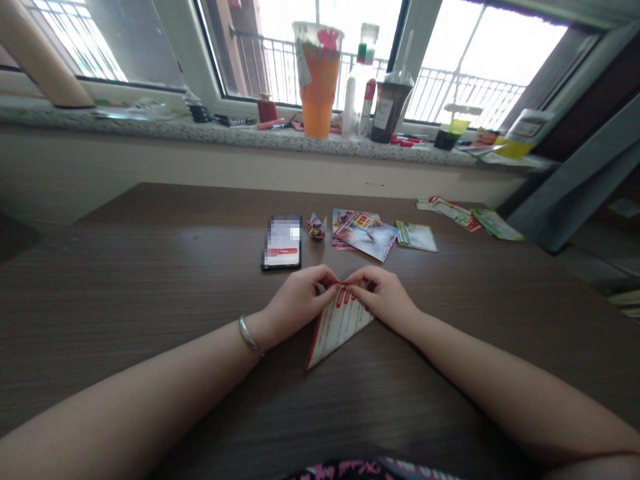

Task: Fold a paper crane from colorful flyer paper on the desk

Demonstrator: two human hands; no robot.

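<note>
Probably a home: drink cups (319, 90) crowd the windowsill (225, 135) beyond a brown desk (200, 300).

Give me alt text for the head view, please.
The left hand and right hand pinch the far corner of a paper triangle at a brown table; beyond lie a phone and printed sheets. Cups stand on the windowsill.

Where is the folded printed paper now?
In the head view, the folded printed paper is just below centre, its upper end pinched by the left hand and the right hand, below-right of the smartphone.
</note>
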